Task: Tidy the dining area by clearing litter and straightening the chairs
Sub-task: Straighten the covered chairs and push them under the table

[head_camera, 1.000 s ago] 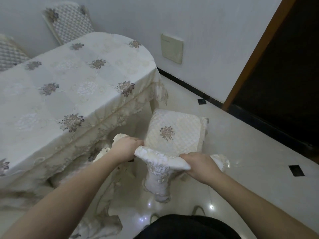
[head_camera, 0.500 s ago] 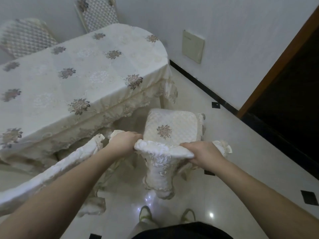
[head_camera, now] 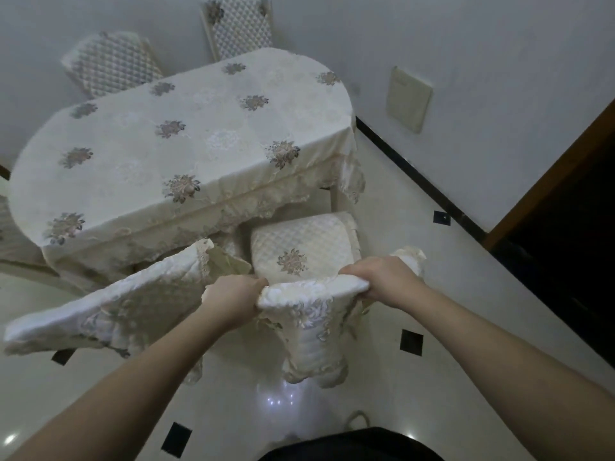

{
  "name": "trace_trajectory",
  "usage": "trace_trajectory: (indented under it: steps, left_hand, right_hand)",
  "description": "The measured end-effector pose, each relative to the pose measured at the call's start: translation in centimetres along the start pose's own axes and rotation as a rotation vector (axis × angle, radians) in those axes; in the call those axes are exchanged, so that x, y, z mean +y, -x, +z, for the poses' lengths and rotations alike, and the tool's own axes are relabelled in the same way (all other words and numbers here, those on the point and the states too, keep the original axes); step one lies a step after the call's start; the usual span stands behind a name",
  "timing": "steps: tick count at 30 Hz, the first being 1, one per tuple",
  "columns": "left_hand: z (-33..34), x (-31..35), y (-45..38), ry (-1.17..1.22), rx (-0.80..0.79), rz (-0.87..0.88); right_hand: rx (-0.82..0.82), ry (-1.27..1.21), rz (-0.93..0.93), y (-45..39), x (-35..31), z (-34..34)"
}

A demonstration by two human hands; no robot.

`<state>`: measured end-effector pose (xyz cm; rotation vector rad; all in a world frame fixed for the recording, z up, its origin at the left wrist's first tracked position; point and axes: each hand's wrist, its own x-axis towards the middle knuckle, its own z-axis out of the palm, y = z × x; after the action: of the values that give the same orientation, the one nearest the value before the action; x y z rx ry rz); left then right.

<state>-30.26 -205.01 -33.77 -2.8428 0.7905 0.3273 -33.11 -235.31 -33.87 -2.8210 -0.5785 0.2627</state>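
A dining chair [head_camera: 309, 251] in a cream quilted cover with a flower motif stands in front of me, its seat partly under the table's near edge. My left hand [head_camera: 233, 294] grips the left end of the chair's covered top rail. My right hand [head_camera: 382, 277] grips the right end of the same rail. A second covered chair [head_camera: 109, 311] stands close on the left, its backrest top slanting toward my left hand. The oval table [head_camera: 173, 141] wears a cream cloth with flower motifs.
Two more quilted chairs [head_camera: 109, 61] [head_camera: 239, 24] stand at the table's far side against the wall. A wall with a cream panel [head_camera: 407, 98] and black skirting runs on the right. A dark doorway [head_camera: 565, 227] opens at far right. Glossy tiled floor lies below.
The view has risen and pulled back, showing more of the table and the left chair. The chair in my hands sits nearer the table edge. Both hands keep their hold on the rail.
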Motion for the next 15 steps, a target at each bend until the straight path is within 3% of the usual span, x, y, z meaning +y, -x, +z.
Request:
trace_trajectory:
  steps: [10, 15]
  left_hand:
    - [1.2, 2.3, 0.7, 0.018, 0.030, -0.043]
    - [2.8, 2.5, 0.5, 0.165, 0.099, -0.119]
  right_hand:
    - [0.004, 0.082, 0.082, -1.3, 1.2, 1.9]
    - [-0.042, 0.124, 0.146, -2.0, 1.2, 2.2]
